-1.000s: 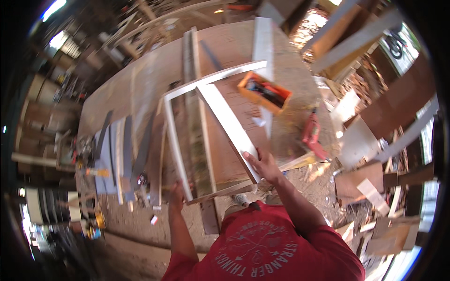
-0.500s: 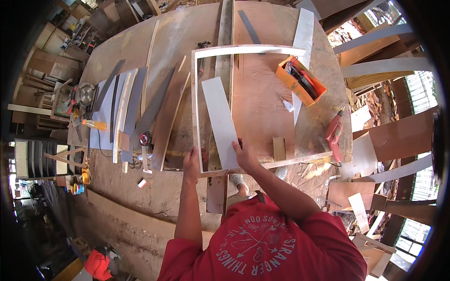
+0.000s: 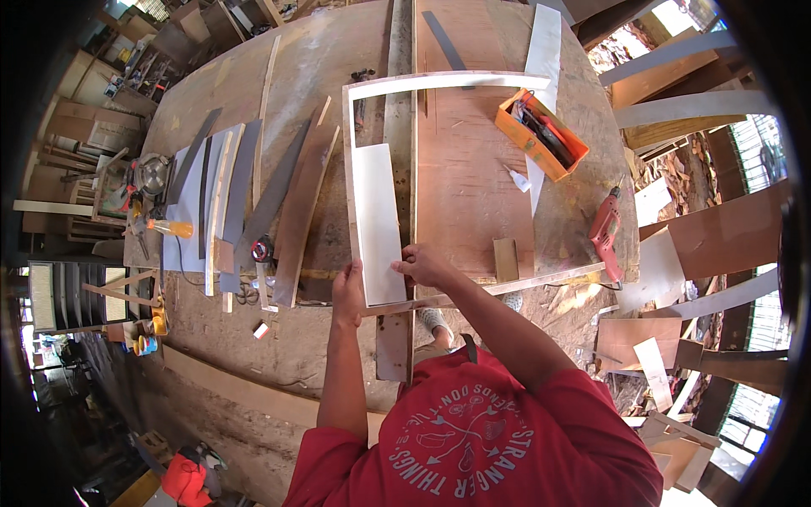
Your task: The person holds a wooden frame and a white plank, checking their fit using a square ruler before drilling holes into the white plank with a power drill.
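A three-sided wooden frame [image 3: 353, 177] with a white inner face lies on the worktable, its near left corner in front of me. My left hand [image 3: 347, 291] is closed round the frame's left side close to that corner, its fingers partly hidden. Inside the frame, a white rectangular board [image 3: 378, 228] runs along the left side, its near end by the front rail. My right hand [image 3: 420, 267] pinches the board's right edge near that end, thumb on top.
An orange tool box [image 3: 541, 135], a white glue bottle [image 3: 518, 179] and a small wood block [image 3: 506, 259] are to the right. A red drill [image 3: 606, 234] lies by the table's right edge. Brown and grey strips [image 3: 308, 211], a tape measure [image 3: 261, 249] and an orange bottle [image 3: 171, 227] are left.
The white board has swung from a slant to lie nearly parallel beside the frame's left side. My right hand has moved left with it; my left hand stays at the frame.
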`<action>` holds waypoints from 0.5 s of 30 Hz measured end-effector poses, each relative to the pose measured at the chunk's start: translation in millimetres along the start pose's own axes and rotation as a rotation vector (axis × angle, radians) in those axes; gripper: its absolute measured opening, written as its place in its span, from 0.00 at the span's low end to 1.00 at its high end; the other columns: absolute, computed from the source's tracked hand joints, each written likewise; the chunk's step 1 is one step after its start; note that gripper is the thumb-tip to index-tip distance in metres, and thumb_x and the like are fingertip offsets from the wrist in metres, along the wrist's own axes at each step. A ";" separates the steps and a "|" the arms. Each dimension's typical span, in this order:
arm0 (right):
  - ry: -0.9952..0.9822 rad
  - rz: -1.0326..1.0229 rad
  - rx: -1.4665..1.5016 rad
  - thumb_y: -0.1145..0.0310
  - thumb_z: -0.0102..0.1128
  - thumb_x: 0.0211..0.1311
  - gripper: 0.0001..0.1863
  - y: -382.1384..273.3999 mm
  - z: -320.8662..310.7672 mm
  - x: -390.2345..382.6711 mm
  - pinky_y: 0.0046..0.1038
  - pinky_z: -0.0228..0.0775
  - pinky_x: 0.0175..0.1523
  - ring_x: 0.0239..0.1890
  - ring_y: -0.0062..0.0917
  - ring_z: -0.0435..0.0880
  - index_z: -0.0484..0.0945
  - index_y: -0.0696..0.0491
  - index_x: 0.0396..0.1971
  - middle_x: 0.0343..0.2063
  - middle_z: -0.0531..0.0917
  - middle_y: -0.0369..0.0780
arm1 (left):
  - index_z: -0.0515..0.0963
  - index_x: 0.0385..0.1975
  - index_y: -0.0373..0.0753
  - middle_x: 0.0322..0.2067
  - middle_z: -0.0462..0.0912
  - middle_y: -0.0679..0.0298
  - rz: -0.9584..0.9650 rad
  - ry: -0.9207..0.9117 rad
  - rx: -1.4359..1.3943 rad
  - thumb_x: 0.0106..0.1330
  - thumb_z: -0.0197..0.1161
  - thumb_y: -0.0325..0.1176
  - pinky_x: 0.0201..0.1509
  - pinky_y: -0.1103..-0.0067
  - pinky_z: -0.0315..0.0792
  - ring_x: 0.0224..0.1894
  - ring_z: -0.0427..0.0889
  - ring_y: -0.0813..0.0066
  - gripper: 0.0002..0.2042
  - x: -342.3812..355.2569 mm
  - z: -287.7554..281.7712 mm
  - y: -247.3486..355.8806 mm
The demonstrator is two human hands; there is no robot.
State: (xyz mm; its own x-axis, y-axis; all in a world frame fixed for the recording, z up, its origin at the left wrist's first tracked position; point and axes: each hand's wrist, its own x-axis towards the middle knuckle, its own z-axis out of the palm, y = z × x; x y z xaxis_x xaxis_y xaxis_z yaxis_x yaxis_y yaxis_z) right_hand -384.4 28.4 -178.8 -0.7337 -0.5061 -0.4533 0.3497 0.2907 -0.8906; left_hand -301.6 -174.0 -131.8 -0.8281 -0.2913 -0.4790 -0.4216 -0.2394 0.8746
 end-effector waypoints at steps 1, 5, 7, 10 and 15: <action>0.003 0.000 0.002 0.56 0.70 0.70 0.23 -0.9 -2.5 4.1 0.38 0.83 0.40 0.31 0.34 0.90 0.85 0.66 0.45 0.38 0.91 0.51 | 0.78 0.57 0.29 0.49 0.86 0.59 0.004 -0.011 -0.017 0.83 0.59 0.47 0.53 0.77 0.79 0.49 0.84 0.75 0.23 2.7 -1.0 -2.9; -0.106 0.059 -0.120 0.63 0.69 0.75 0.19 -10.3 -4.6 7.5 0.28 0.84 0.37 0.33 0.25 0.90 0.83 0.65 0.51 0.35 0.89 0.43 | 0.79 0.57 0.28 0.48 0.87 0.59 -0.010 -0.010 -0.032 0.82 0.61 0.46 0.52 0.77 0.80 0.48 0.86 0.74 0.22 13.6 -15.2 -8.4; -0.121 0.062 -0.133 0.64 0.69 0.75 0.18 -12.3 -1.2 0.7 0.28 0.84 0.38 0.33 0.25 0.90 0.82 0.65 0.51 0.35 0.89 0.43 | 0.79 0.57 0.28 0.47 0.88 0.58 -0.142 -0.134 -0.124 0.80 0.62 0.45 0.50 0.76 0.82 0.46 0.88 0.73 0.22 15.5 -20.1 0.1; -0.032 0.078 0.038 0.66 0.68 0.75 0.17 -12.1 0.0 -6.4 0.29 0.84 0.38 0.33 0.25 0.90 0.81 0.66 0.50 0.33 0.89 0.43 | 0.79 0.57 0.27 0.46 0.89 0.58 -0.145 -0.162 -0.110 0.79 0.64 0.45 0.49 0.76 0.83 0.44 0.89 0.73 0.23 14.9 -15.9 9.6; -0.018 0.048 0.000 0.68 0.68 0.74 0.15 -21.1 0.8 -10.0 0.28 0.83 0.37 0.32 0.25 0.89 0.81 0.66 0.47 0.32 0.89 0.43 | 0.81 0.56 0.27 0.47 0.89 0.57 -0.140 -0.115 -0.154 0.77 0.67 0.46 0.48 0.77 0.82 0.43 0.88 0.73 0.24 15.4 -12.0 10.3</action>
State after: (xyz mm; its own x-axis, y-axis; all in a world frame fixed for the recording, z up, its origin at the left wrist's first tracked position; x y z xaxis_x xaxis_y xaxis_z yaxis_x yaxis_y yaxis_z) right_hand -383.9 26.6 -155.5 -0.7056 -0.5062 -0.4959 0.3839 0.3151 -0.8679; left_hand -314.2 -192.1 -131.1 -0.8056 -0.1400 -0.5757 -0.4818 -0.4109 0.7740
